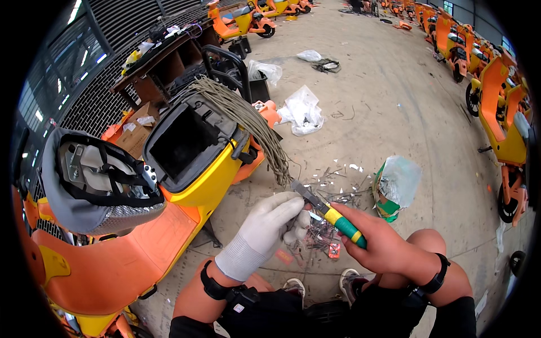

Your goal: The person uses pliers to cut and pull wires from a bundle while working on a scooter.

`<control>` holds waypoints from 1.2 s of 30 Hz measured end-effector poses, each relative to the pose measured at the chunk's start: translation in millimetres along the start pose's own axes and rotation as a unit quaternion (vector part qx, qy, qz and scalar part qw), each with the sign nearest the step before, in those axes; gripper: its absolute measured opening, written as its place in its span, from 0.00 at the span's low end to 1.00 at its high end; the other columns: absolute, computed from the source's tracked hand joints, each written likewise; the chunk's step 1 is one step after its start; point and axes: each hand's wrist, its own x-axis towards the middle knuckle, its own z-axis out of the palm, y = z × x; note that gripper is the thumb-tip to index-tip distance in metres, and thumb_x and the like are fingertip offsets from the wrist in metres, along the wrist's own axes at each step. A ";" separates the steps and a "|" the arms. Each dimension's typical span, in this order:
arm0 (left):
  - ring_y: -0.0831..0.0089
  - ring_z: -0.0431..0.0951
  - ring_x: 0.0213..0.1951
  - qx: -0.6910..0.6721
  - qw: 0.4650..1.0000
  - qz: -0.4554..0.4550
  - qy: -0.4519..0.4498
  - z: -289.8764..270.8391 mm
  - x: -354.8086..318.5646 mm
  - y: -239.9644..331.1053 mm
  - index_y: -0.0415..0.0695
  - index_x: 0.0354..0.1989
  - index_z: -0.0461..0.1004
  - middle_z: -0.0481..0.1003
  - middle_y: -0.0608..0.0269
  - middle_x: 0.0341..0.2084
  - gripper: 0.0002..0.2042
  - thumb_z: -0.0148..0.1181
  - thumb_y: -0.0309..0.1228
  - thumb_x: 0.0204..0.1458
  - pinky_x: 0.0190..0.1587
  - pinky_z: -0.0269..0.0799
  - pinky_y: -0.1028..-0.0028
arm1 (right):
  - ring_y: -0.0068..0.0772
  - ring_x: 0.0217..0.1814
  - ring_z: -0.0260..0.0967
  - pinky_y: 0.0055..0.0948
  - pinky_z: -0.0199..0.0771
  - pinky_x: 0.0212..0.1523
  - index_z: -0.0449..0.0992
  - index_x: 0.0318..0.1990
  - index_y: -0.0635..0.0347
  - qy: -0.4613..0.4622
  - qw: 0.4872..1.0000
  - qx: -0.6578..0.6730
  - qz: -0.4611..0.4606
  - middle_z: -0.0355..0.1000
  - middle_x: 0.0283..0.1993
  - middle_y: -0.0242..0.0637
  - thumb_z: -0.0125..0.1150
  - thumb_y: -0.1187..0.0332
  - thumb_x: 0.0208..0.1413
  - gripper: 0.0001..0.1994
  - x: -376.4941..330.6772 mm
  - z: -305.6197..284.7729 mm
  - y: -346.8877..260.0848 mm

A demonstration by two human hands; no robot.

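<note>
My left hand (270, 225), in a whitish knitted glove, has its thumb and forefinger pinched beside the metal head of the pliers. What those fingers hold, if anything, is too small to make out. My bare right hand (375, 239) is closed round the green and yellow handle of the pliers (333, 218), which I see edge-on, their head pointing up and left. Beneath both hands, a scatter of small metal parts and scraps (321, 236) lies on the concrete floor.
At left stands a yellow and orange scooter (217, 188), its grey seat (84, 211) tipped up beside an open black storage box (160, 183). A rope coil (242, 115) drapes over it. A torn green and white bag (397, 183) and white plastic bag (302, 112) lie ahead; scooters (496, 112) line the right.
</note>
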 end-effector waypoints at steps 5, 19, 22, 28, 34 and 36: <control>0.80 0.74 0.28 -0.022 0.998 0.013 -0.062 -4.3 -2.7 -2.6 0.38 0.44 0.73 0.75 0.67 0.29 0.12 0.52 0.36 0.66 0.28 0.65 0.82 | 0.55 0.61 0.70 0.42 0.72 0.60 0.58 0.73 0.57 0.046 0.991 -0.092 -0.088 0.69 0.62 0.51 0.60 0.80 0.52 0.38 0.3 0.0 5.7; 0.64 0.78 0.23 0.539 0.671 0.460 0.220 11.4 4.3 -19.2 0.40 0.37 0.75 0.78 0.57 0.25 0.05 0.64 0.22 0.52 0.28 0.73 0.69 | 0.50 0.60 0.69 0.38 0.69 0.61 0.51 0.76 0.57 -0.043 0.994 0.102 0.003 0.68 0.60 0.51 0.59 0.76 0.58 0.38 3.5 2.9 0.9; 0.58 0.78 0.24 0.586 0.608 0.484 0.231 12.3 6.2 -21.4 0.41 0.38 0.75 0.76 0.56 0.23 0.09 0.66 0.21 0.49 0.28 0.73 0.66 | 0.44 0.59 0.70 0.36 0.69 0.60 0.51 0.76 0.57 -0.059 0.989 0.129 0.045 0.69 0.58 0.49 0.59 0.77 0.58 0.38 2.4 3.4 0.2; 0.60 0.77 0.24 0.644 0.559 0.476 0.217 13.5 7.2 -23.0 0.42 0.39 0.74 0.74 0.58 0.22 0.09 0.65 0.21 0.50 0.28 0.72 0.66 | 0.37 0.57 0.71 0.33 0.70 0.58 0.52 0.75 0.59 -0.077 0.982 0.164 0.049 0.71 0.56 0.46 0.58 0.77 0.59 0.36 2.1 -0.5 1.0; 0.77 0.73 0.24 0.318 0.921 0.170 0.150 23.4 3.1 -8.9 0.39 0.40 0.74 0.75 0.67 0.24 0.06 0.55 0.29 0.62 0.27 0.68 0.74 | 0.54 0.62 0.70 0.39 0.72 0.59 0.54 0.74 0.60 0.001 1.000 -0.011 0.012 0.68 0.62 0.53 0.58 0.78 0.56 0.36 1.8 1.8 3.7; 0.81 0.74 0.26 0.160 0.984 0.037 0.063 14.1 1.3 6.1 0.38 0.41 0.73 0.76 0.69 0.27 0.10 0.51 0.33 0.66 0.27 0.66 0.78 | 0.58 0.63 0.67 0.42 0.72 0.60 0.54 0.74 0.60 0.015 0.999 -0.033 -0.010 0.66 0.64 0.54 0.59 0.79 0.53 0.39 0.9 2.1 6.2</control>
